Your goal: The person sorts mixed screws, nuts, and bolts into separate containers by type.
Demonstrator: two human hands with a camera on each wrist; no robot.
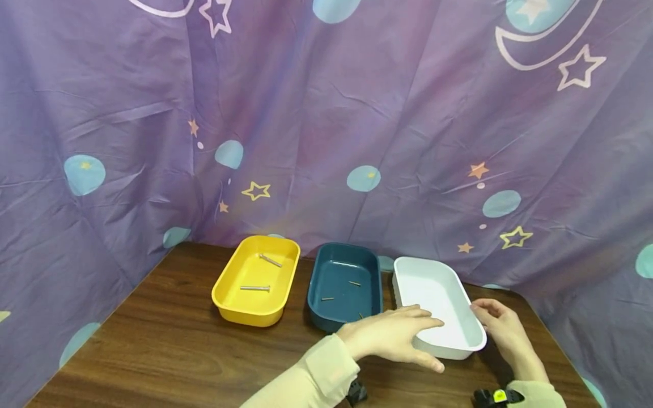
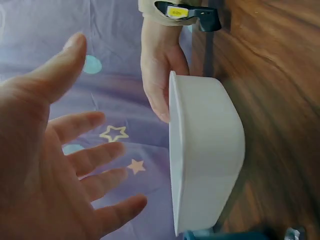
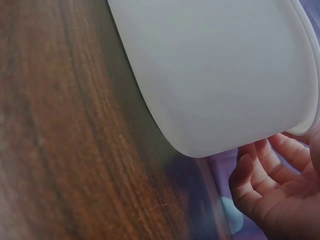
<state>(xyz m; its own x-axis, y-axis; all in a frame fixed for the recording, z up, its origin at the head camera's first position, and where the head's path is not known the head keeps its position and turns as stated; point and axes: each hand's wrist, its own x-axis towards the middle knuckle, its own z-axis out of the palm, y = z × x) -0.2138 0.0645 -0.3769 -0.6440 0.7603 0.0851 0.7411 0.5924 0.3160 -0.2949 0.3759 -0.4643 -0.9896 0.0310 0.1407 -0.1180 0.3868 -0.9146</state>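
A white tray (image 1: 431,297) stands at the right of the table. My right hand (image 1: 505,334) is at its right side; in the right wrist view the curled fingers (image 3: 265,172) hold the tray's edge, their tips partly hidden by its wall. Above the tray's near left corner is my left hand (image 1: 393,334), fingers spread and thumb apart. The left wrist view shows that palm (image 2: 45,180) holding nothing, beside the tray (image 2: 210,150). No contents show in the visible part of the white tray.
A dark blue tray (image 1: 344,258) with several small thin screws stands left of the white one. Farther left, a yellow tray (image 1: 224,300) contains two long bolts (image 1: 255,288). A purple patterned curtain (image 1: 306,113) hangs behind the brown wooden table (image 1: 153,340).
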